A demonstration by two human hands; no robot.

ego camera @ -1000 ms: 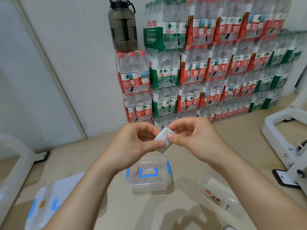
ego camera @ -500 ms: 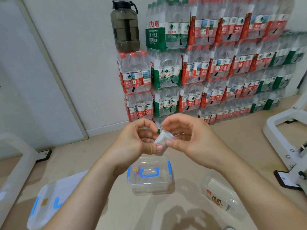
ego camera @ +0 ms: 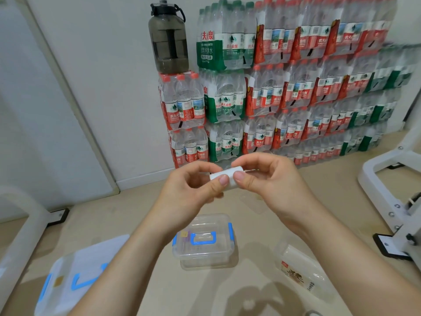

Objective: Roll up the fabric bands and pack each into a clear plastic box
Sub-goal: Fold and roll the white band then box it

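- Since the earlier frames, both hands have lifted a little and turned the white fabric roll (ego camera: 224, 179) from a slanted pose to one lying nearly level between them.
- Left hand (ego camera: 191, 192) is curled, thumb and forefinger closed on the roll's left end; right hand (ego camera: 271, 181) is likewise closed on the right end, thumb in front, other fingers bent behind. Neither hand holds anything else.
- Judging from the compact shape, rolling looks nearly done; I cannot tell whether a loose tail remains, as the fingers hide the back.
- To finish well, keep the thumbs pressing the outer wrap so it does not spring open, and keep the edges flush so the roll stays short enough for a box.
- One clear plastic box (ego camera: 204, 242), blue-handled lid shut, sits below the hands, well apart from them; it will probably need opening first.
- A larger lidded box (ego camera: 75, 274) lies down beside the left forearm, and a plastic packet (ego camera: 300, 272) below the right forearm.
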